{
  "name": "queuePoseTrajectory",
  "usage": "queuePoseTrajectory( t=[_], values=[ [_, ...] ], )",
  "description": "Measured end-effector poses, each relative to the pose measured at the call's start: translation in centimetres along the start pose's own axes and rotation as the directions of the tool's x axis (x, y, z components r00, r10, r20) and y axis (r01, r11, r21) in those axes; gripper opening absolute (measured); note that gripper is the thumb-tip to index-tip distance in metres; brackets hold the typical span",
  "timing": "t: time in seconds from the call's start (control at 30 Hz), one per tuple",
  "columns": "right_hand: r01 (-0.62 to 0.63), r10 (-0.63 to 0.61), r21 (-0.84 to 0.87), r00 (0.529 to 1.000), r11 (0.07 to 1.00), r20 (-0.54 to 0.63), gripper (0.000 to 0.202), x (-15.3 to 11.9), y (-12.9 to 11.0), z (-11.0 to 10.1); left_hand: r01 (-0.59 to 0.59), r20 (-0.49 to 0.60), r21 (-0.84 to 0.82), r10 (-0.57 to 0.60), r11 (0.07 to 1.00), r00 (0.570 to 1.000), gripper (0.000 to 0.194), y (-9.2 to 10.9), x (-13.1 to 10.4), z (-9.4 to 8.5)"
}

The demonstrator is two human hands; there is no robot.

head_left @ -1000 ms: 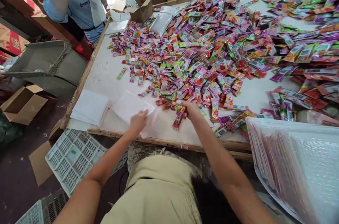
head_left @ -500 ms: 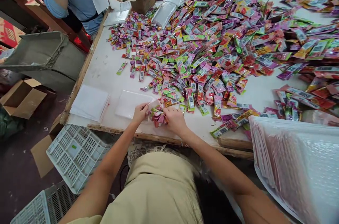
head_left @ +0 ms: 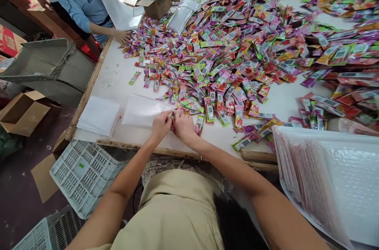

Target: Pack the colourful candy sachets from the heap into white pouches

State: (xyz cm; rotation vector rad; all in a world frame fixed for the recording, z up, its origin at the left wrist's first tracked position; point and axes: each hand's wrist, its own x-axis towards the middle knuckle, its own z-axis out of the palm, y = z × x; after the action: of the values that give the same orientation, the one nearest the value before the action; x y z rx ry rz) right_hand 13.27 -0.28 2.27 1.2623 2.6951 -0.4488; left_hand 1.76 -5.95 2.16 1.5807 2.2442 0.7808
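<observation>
Two hands (head_left: 161,127) (head_left: 185,127) closer now, at one pouch (head_left: 142,112)

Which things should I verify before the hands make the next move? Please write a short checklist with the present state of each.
1. Left hand on the right end of the bubble bag: ok.
2. Right hand close beside the left hand: ok.
3. Bubble bag lying on the table: ok.
4. Grip on what is between the fingers: cannot tell, the hands mostly hide it.
5. No loose packet beside the right hand: not ok, a green one lies just next to it.
6. Co-worker's hand away from these hands: ok, it is at the far left edge of the packet pile.
</observation>
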Motion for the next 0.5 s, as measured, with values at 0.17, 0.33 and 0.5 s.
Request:
queuePoseTrajectory(
  t=[0.17,0.33,0.5],
  values=[
    [0.026,-0.026,-0.006,1.0,1.0,0.008,0.035,0.5,0.2,0.0,-0.092,0.16,0.177,0.064,0.98,0.985,0.051,2.5,0.7,-0.5],
    [0.026,-0.041,0.103,0.988,0.994,0.152,0.037,2.2,0.8,-1.6,-0.189,0.251,0.214,0.133,0.958,0.959,0.054,3.9,0.3,-1.0],
    [-0.021,-0.018,0.349,0.994,0.937,0.11,0.021,1.9,1.0,-0.5,-0.182,0.197,0.178,0.147,0.967,0.969,0.049,4.1,1.4,0.0]
  ],
)
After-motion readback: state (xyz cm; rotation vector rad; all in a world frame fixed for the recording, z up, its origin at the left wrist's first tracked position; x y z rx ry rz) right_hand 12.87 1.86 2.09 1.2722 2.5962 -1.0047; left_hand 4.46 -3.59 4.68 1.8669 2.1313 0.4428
